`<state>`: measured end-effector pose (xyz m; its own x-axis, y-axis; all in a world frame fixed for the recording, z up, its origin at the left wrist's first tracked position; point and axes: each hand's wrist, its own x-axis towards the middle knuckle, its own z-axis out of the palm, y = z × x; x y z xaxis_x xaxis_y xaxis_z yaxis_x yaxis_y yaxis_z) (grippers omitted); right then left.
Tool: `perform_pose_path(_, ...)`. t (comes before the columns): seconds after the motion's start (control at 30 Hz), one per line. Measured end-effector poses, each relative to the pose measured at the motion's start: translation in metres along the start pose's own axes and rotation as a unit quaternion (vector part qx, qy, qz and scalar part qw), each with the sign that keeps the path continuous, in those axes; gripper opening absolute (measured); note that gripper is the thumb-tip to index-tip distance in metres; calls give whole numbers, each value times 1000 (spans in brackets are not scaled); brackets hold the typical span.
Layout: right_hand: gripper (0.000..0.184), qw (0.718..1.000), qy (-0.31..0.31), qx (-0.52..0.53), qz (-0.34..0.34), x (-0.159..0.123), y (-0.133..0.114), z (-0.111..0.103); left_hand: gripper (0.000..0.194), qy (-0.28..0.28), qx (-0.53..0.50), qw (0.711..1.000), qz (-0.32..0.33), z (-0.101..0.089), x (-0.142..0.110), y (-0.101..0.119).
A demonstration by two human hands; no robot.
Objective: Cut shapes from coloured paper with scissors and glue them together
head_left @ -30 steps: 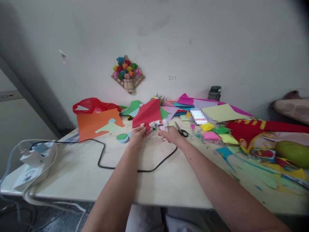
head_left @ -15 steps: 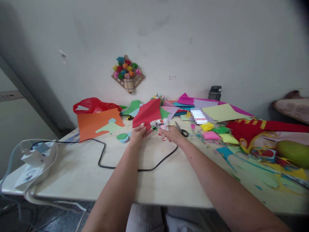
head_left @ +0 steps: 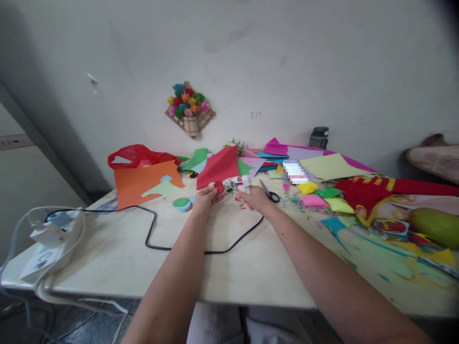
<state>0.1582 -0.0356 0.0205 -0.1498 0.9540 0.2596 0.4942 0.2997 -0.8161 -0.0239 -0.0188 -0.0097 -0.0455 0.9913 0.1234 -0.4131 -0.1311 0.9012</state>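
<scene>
My left hand (head_left: 208, 199) is closed, with a small red paper piece (head_left: 218, 185) pinched at its fingertips. In my right hand (head_left: 254, 197) is a white glue gun (head_left: 236, 182) with printed patches, its front end pointing left at the red piece. The fingers of that hand wrap around the glue gun's handle, which they partly hide. A black cord (head_left: 218, 252) comes out below my right hand and runs left across the table. Just behind both hands lies a large red paper sheet (head_left: 220, 167). Black-handled scissors (head_left: 268, 192) rest right of my right hand.
Stacked paper circles (head_left: 182, 204) and an orange sheet (head_left: 131, 181) lie left on the table (head_left: 118, 258). A power strip (head_left: 59, 239) sits at the left edge. Rightward are small colored packets (head_left: 314, 200), paper scraps and a green fruit (head_left: 435, 227). A bottle (head_left: 319, 137) stands behind.
</scene>
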Motion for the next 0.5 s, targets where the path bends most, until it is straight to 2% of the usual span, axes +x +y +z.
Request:
perform_pose_path(0.27,27,998,-7,-60,-19,-1,-2,-2,21,8,-5,1000,-2,0,0,-1)
perform_pose_path(0.5,26,998,-2,-66,-22,0,-2,-2,18,19,-10,1000,-1,1,-1,1)
